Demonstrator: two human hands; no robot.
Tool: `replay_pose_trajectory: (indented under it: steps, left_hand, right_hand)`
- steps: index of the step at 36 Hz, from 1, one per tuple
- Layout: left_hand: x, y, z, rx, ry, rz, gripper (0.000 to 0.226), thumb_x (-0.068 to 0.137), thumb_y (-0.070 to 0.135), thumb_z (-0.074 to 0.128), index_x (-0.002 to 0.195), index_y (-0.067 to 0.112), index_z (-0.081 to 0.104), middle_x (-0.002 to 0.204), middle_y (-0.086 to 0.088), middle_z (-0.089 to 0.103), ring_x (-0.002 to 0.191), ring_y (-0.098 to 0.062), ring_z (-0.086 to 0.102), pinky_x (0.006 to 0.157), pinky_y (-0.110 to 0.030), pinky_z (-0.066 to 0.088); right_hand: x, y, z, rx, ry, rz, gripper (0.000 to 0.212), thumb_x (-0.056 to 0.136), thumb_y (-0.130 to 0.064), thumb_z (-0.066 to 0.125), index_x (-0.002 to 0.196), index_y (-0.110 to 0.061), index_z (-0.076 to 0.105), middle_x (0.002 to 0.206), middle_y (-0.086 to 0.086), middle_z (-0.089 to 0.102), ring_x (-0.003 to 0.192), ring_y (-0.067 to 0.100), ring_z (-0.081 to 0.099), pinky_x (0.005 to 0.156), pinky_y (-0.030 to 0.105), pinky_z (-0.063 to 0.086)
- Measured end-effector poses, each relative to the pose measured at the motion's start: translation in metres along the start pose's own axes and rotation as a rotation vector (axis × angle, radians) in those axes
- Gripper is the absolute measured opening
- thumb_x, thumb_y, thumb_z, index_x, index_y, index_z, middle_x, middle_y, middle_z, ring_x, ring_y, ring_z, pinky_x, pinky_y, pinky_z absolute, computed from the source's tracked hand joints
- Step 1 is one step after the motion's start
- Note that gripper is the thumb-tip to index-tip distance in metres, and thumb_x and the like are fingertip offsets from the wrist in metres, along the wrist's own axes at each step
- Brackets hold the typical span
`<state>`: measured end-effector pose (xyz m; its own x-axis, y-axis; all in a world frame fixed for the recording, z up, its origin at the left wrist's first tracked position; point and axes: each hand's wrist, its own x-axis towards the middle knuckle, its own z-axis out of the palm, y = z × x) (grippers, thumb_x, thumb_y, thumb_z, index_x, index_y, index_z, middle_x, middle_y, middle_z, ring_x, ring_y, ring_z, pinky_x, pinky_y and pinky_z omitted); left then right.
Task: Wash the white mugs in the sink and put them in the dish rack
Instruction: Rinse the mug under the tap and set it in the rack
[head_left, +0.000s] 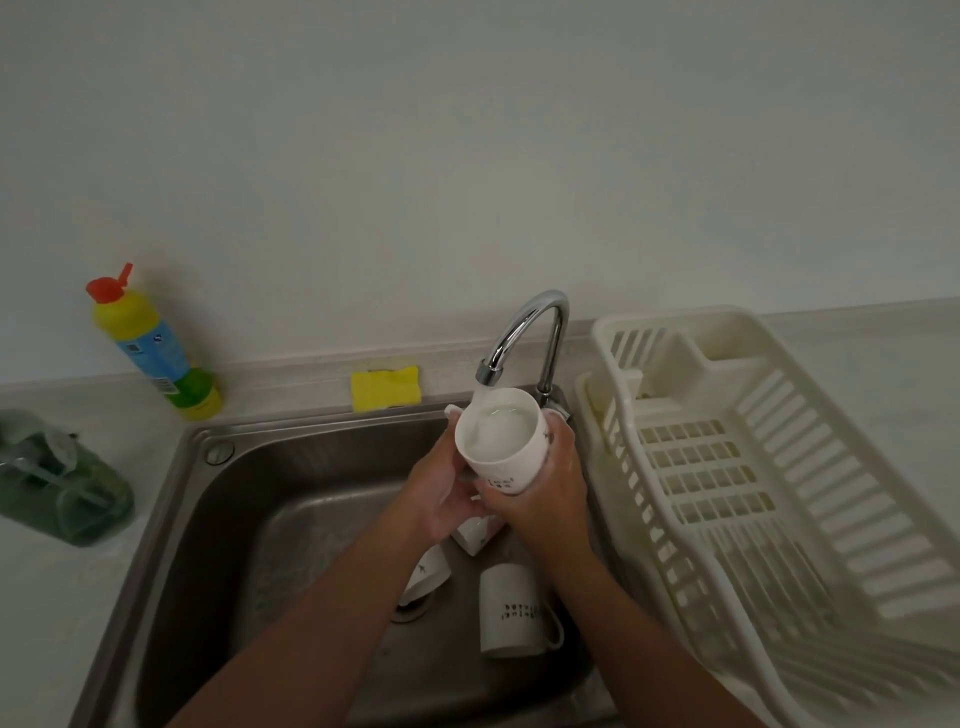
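I hold a white mug (501, 447) under the chrome faucet (524, 332), and water runs into it. My right hand (553, 493) grips its right side. My left hand (441, 488) cups its left side and base. Three more white mugs lie in the steel sink (249, 519): one on its side (511, 613) near the drain, one (428, 569) partly under my left forearm, and one (475, 532) mostly hidden below my hands. The cream plastic dish rack (769, 467) stands right of the sink with nothing in it.
A yellow sponge (385, 388) lies on the ledge behind the sink. A yellow and green detergent bottle (156, 348) with a red cap stands at the back left. A green glass container (57, 483) sits on the counter at the far left.
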<state>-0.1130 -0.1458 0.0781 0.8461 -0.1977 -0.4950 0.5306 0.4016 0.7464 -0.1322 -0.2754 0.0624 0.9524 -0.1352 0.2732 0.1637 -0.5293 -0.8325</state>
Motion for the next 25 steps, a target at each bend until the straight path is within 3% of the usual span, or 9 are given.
replay_pose_trajectory:
  steps: [2, 4, 6, 9, 12, 15, 17, 20, 25]
  left_hand:
    - [0.0, 0.001, 0.0, 0.02, 0.014, -0.002, 0.064, 0.086, 0.071, 0.044, 0.117, 0.019, 0.065, 0.086, -0.003, 0.076, 0.073, -0.018, 0.073, 0.068, -0.041, 0.058]
    - [-0.001, 0.004, 0.0, 0.027, 0.026, 0.001, 0.069, 0.082, 0.072, 0.051, 0.127, 0.021, 0.063, 0.118, -0.01, 0.071, 0.105, -0.034, 0.069, 0.084, -0.054, 0.058]
    - [-0.005, 0.007, 0.0, 0.043, 0.031, 0.022, 0.068, 0.085, 0.07, 0.052, 0.132, 0.022, 0.06, 0.129, -0.014, 0.065, 0.113, -0.041, 0.063, 0.084, -0.058, 0.057]
    - [-0.009, 0.012, -0.001, 0.031, 0.039, 0.068, 0.057, 0.094, 0.062, 0.047, 0.131, 0.022, 0.06, 0.128, -0.014, 0.063, 0.09, -0.028, 0.069, 0.064, -0.042, 0.057]
    - [-0.013, 0.014, -0.009, 0.071, 0.013, 0.132, 0.053, 0.096, 0.057, 0.044, 0.128, 0.019, 0.061, 0.123, -0.012, 0.066, 0.084, -0.024, 0.072, 0.057, -0.035, 0.055]
    - [-0.022, 0.02, -0.019, 0.122, 0.022, 0.148, 0.051, 0.092, 0.054, 0.05, 0.126, 0.017, 0.061, 0.108, -0.008, 0.07, 0.09, -0.031, 0.072, 0.072, -0.05, 0.06]
    - [-0.025, 0.021, -0.028, 0.129, 0.023, 0.125, 0.043, 0.094, 0.045, 0.054, 0.126, 0.016, 0.062, 0.112, -0.011, 0.07, 0.1, -0.039, 0.07, 0.087, -0.061, 0.055]
    - [-0.032, 0.023, -0.039, 0.118, 0.016, 0.087, 0.048, 0.089, 0.037, 0.059, 0.128, 0.01, 0.06, 0.123, -0.019, 0.067, 0.109, -0.039, 0.067, 0.087, -0.058, 0.056]
    - [-0.039, 0.023, -0.045, 0.076, 0.035, 0.098, 0.048, 0.084, 0.033, 0.062, 0.123, 0.005, 0.061, 0.118, -0.019, 0.07, 0.108, -0.037, 0.068, 0.089, -0.058, 0.055]
  right_hand:
    - [0.0, 0.001, 0.0, 0.003, 0.008, -0.011, 0.105, 0.052, -0.047, 0.091, 0.138, -0.021, 0.036, 0.132, -0.007, 0.048, 0.122, 0.01, 0.049, 0.097, 0.032, 0.048]
    - [0.0, 0.0, -0.001, 0.021, 0.014, -0.018, 0.105, 0.052, -0.047, 0.091, 0.138, -0.02, 0.036, 0.133, -0.008, 0.048, 0.122, 0.007, 0.048, 0.097, 0.024, 0.045]
    - [-0.001, -0.002, -0.003, 0.055, 0.008, -0.024, 0.105, 0.052, -0.045, 0.091, 0.138, -0.023, 0.035, 0.132, -0.013, 0.047, 0.121, 0.001, 0.047, 0.096, 0.013, 0.041]
    - [-0.001, -0.007, -0.006, 0.115, -0.021, -0.031, 0.102, 0.054, -0.042, 0.093, 0.135, -0.033, 0.032, 0.13, -0.018, 0.047, 0.121, -0.001, 0.048, 0.093, 0.01, 0.042]
    - [0.0, -0.013, -0.007, 0.205, -0.055, -0.012, 0.097, 0.055, -0.032, 0.094, 0.13, -0.038, 0.034, 0.124, -0.025, 0.049, 0.116, -0.002, 0.053, 0.087, 0.009, 0.046]
    - [0.001, -0.015, -0.004, 0.308, -0.135, 0.043, 0.096, 0.054, -0.029, 0.095, 0.132, -0.027, 0.038, 0.123, -0.016, 0.055, 0.114, 0.003, 0.057, 0.085, 0.018, 0.052]
    - [0.002, -0.015, -0.002, 0.362, -0.213, 0.1, 0.095, 0.051, -0.036, 0.092, 0.129, -0.027, 0.039, 0.121, -0.011, 0.058, 0.111, 0.002, 0.059, 0.082, 0.019, 0.053]
    - [0.006, -0.011, 0.001, 0.431, -0.301, 0.178, 0.095, 0.048, -0.036, 0.09, 0.128, -0.028, 0.041, 0.122, -0.007, 0.059, 0.112, 0.005, 0.059, 0.083, 0.025, 0.054]
    - [0.01, -0.008, 0.005, 0.498, -0.43, 0.242, 0.096, 0.051, -0.023, 0.091, 0.133, -0.022, 0.041, 0.122, 0.0, 0.062, 0.111, 0.011, 0.063, 0.08, 0.028, 0.056]
